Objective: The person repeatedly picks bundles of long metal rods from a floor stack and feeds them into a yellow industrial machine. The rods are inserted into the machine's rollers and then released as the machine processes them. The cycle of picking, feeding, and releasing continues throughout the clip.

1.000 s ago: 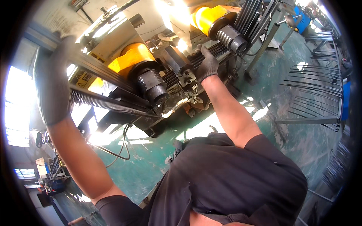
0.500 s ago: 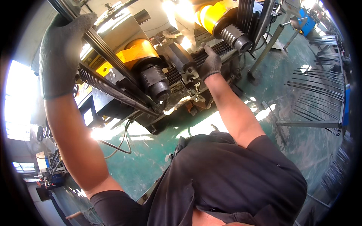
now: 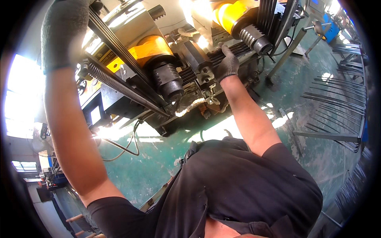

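Both my hands wear grey knit work gloves. At the upper left, my left hand (image 3: pixel 65 33) is raised and closed at the upper end of a bundle of long dark metal rods (image 3: pixel 119 45); its fingertips run out of the picture. The bundle slants down past a yellow-collared machine head with a dark ribbed cylinder (image 3: pixel 168 81). My right hand (image 3: pixel 228 65) is closed around a second stretch of dark rods (image 3: pixel 242 49), just right of a dark steel block (image 3: pixel 196 55). Its thumb points up and away; the fingers underneath are mostly hidden.
A second yellow machine head (image 3: pixel 228 18) stands far right of the first. Beside my left forearm runs a threaded metal bar (image 3: pixel 115 81). A rack of bent rods (image 3: pixel 337 99) stands on the green floor at right. A cable (image 3: pixel 137 139) hangs below the machine.
My left hand has moved up, partly leaving the picture at the top. My right hand stays at the rods beside the steel block. The whole view has shifted slightly.
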A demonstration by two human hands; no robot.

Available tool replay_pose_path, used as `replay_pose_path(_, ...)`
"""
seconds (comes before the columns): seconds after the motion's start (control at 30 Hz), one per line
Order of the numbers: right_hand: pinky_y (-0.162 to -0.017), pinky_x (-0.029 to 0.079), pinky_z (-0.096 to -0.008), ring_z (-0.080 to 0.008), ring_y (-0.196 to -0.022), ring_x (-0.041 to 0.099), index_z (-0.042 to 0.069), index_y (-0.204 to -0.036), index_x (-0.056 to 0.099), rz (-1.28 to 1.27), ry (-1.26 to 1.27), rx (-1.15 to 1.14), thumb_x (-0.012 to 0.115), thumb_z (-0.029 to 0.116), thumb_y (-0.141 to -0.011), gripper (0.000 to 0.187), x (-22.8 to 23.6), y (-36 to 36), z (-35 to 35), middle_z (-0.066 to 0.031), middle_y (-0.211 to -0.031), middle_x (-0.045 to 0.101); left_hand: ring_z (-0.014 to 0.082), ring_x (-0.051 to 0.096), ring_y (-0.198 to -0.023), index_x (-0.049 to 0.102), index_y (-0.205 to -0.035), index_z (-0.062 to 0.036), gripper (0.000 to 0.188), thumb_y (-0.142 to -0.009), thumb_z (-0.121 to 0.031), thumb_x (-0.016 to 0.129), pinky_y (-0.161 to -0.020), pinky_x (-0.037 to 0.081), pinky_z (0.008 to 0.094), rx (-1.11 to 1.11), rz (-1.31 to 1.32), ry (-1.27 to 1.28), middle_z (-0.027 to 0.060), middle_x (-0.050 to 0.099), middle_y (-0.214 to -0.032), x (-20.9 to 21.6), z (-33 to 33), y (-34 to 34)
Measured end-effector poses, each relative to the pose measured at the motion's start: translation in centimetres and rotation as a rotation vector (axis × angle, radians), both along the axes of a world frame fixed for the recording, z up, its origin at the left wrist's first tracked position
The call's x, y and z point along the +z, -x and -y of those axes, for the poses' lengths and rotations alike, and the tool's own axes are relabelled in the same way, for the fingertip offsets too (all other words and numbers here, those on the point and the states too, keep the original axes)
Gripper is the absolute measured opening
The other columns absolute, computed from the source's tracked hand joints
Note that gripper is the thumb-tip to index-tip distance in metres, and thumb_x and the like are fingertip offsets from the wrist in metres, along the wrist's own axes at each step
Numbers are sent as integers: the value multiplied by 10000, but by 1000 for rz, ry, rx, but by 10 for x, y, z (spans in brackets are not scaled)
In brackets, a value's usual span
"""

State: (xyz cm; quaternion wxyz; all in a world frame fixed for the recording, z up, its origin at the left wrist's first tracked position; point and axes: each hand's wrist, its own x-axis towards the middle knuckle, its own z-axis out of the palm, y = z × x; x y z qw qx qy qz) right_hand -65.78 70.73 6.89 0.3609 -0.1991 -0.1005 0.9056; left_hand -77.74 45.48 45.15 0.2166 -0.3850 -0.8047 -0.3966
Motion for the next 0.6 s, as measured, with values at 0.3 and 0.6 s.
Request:
replay_pose_path(0.3, -646, 603, -527, -299, -831, 723, 131, -1192, 671, -17, -1, 31, 646, 286, -1047, 214, -12, 2, -5, -79, -920, 696, 216, 763, -1055, 651, -1372, 23, 477, -972, -233, 689, -1037, 521, 305, -152, 14, -64, 153, 789, -1107, -11, 3, 11)
replay_pose_path(0.6, -676, 607, -514, -298, -825, 721, 136, -1180, 664, -1, -8, 30, 636, 268, -1055, 184, -3, 1, 1, -57, -898, 676, 214, 761, -1056, 636, -1388, 30, 489, -978, -232, 674, -1039, 517, 314, 65, -106, 55, 146, 787, -1106, -5, 3, 0)
